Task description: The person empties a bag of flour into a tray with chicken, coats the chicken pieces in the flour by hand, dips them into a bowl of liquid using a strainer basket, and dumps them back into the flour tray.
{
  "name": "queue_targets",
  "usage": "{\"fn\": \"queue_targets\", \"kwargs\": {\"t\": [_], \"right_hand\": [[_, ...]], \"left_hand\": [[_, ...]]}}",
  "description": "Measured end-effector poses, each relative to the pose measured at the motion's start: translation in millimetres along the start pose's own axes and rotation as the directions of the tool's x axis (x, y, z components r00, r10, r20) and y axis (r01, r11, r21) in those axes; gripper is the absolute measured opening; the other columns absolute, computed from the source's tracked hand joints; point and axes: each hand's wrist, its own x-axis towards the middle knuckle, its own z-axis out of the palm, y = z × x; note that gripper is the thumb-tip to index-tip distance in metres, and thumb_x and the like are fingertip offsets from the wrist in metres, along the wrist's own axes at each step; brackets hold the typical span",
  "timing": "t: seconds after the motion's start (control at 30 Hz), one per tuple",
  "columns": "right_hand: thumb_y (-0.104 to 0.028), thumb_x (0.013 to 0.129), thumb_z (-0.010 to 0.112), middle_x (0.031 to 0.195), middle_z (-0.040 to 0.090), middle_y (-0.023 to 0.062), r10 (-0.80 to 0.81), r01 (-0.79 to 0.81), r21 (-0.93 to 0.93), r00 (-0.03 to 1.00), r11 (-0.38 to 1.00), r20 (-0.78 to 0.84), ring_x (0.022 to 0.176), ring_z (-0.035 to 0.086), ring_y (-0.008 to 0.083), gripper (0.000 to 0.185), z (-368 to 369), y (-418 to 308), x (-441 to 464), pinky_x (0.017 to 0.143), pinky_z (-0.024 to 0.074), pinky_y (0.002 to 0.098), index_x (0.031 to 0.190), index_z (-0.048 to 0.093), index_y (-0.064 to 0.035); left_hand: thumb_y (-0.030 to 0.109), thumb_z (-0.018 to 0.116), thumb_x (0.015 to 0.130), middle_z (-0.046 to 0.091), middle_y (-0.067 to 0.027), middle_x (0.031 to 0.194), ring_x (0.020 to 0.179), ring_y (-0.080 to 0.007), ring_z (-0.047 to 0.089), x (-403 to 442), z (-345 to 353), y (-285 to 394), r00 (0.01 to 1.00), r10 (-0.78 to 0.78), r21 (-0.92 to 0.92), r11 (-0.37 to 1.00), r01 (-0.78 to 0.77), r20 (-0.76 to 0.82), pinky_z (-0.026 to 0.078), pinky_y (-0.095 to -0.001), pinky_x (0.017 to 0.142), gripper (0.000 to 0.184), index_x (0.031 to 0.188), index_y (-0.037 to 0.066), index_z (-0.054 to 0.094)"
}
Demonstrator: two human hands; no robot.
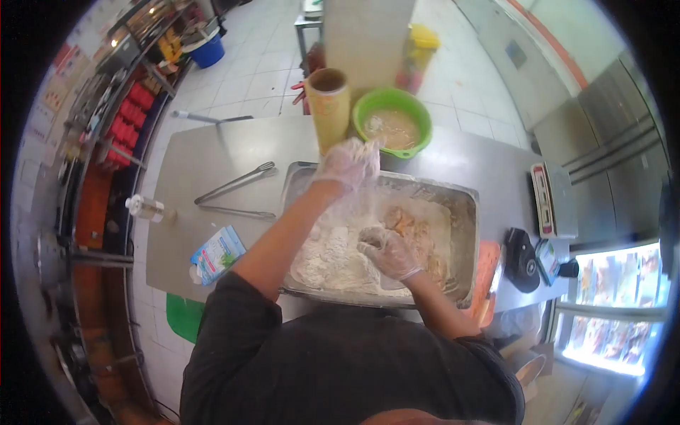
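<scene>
A deep metal tray (464, 283) full of white flour (322, 258) lies in front of me. Pale brown, flour-dusted pieces (401, 219) rest in its right half; they look like raw meat, perhaps chicken. My left hand (346, 166), in a clear glove, is raised over the tray's far edge with its fingers closed around something whitish that I cannot make out. A haze of flour falls below it. Lower down, my gloved right hand (389, 255) hovers at the flour, its fingers loosely curved and apart from the thumb, with nothing visible between them.
Beyond the tray stand a green bowl (425, 120) of cloudy liquid and a tall yellow roll (329, 106). Tongs (234, 183) and a blue packet (217, 255) lie left. An orange board (485, 273), a dark cap (522, 260) and a scale (556, 200) are right.
</scene>
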Motion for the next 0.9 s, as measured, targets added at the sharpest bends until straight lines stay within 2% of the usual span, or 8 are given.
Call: {"fn": "queue_targets", "kwargs": {"t": [0.03,0.17,0.37,0.5,0.6,0.67,0.73,0.9], "right_hand": [[-0.022,0.088,0.067,0.099,0.07,0.0188,-0.061,0.061,-0.022,0.998,0.998,-0.012,0.089,0.069,0.0296,0.031,0.9,1.6,-5.9,0.08,0.0527,0.0368,0.109,0.067,0.0002],[-0.021,0.088,0.067,0.092,0.069,0.0184,-0.101,0.099,-0.058,0.994,0.993,-0.037,0.082,0.069,0.0288,0.028,8.8,20.8,-26.1,0.075,0.0535,0.037,0.108,0.067,-0.0009],[-0.022,0.088,0.068,0.093,0.069,0.0191,-0.082,0.075,-0.069,0.992,0.995,-0.101,0.083,0.069,0.0281,0.031,-7.2,22.0,-56.1,0.075,0.0537,0.0374,0.111,0.066,-0.0007],[-0.026,0.088,0.066,0.095,0.069,0.0198,-0.071,0.08,0.061,0.988,0.995,-0.139,0.085,0.068,0.0313,0.035,-12.8,32.1,-68.0,0.078,0.0526,0.0401,0.111,0.066,-0.0002],[-0.023,0.087,0.067,0.103,0.069,0.0206,0.036,-0.027,0.112,0.996,0.993,-0.081,0.092,0.068,0.0305,0.035,-20.6,47.8,-65.0,0.083,0.0528,0.0385,0.113,0.066,0.0009],[-0.022,0.087,0.066,0.11,0.067,0.022,0.048,0.011,0.298,0.98,0.954,-0.191,0.101,0.067,0.032,0.037,-28.8,68.3,-46.2,0.087,0.052,0.038,0.115,0.065,0.0015],[-0.03,0.088,0.064,0.114,0.066,0.024,-0.148,0.143,-0.04,0.919,0.989,-0.365,0.107,0.065,0.0337,0.04,-68.8,55.5,-12.8,0.091,0.0506,0.0389,0.116,0.065,-0.0004],[-0.047,0.089,0.059,0.117,0.064,0.0253,0.196,-0.338,-0.241,0.861,0.91,-0.469,0.111,0.062,0.0369,0.052,-149.5,50.9,120.5,0.094,0.0489,0.0453,0.118,0.065,-0.0054]], "left_hand": [[0.024,0.046,0.096,0.066,-0.0139,0.102,0.09,-0.0271,0.067,23.2,7.0,-2.2,0.952,0.303,0.439,0.862,-0.255,-0.041,0.054,-0.0385,0.077,0.041,0.135,0.013,0.055],[0.021,0.046,0.095,0.066,-0.0155,0.107,0.094,-0.0288,0.066,87.8,4.5,25.2,0.958,0.286,0.502,0.827,-0.251,0.009,0.054,-0.0406,0.08,0.046,0.141,0.013,0.048],[0.047,0.051,0.093,0.053,-0.0131,0.138,0.127,-0.0293,0.052,156.1,65.5,11.0,0.987,-0.042,0.415,0.909,-0.026,0.154,0.045,-0.0414,0.103,0.057,0.145,0.024,0.043],[0.039,0.052,0.094,0.058,-0.012,0.13,0.119,-0.0288,0.057,124.4,49.8,29.1,0.988,-0.042,0.543,0.839,-0.045,0.147,0.048,-0.0404,0.097,0.045,0.135,0.022,0.053],[0.043,0.049,0.096,0.057,-0.0123,0.132,0.117,-0.0292,0.057,97.6,50.9,16.9,0.955,0.271,0.651,0.705,-0.282,0.121,0.046,-0.0402,0.098,0.043,0.127,0.015,0.06],[0.032,0.044,0.1,0.062,-0.0092,0.125,0.11,-0.0266,0.06,35.3,30.5,33.5,0.967,0.253,0.414,0.882,-0.224,-0.015,0.048,-0.0388,0.095,0.033,0.118,0.013,0.064],[0.033,0.045,0.099,0.063,-0.0091,0.123,0.109,-0.0272,0.06,4.0,45.7,13.1,0.966,0.256,0.418,0.88,-0.225,-0.019,0.048,-0.0384,0.095,0.034,0.117,0.013,0.065],[0.026,0.05,0.097,0.065,-0.0081,0.108,0.095,-0.0232,0.064,-82.6,51.2,11.1,0.995,-0.024,0.062,0.998,0.031,-0.1,0.052,-0.0375,0.082,0.023,0.11,0.014,0.065]]}}
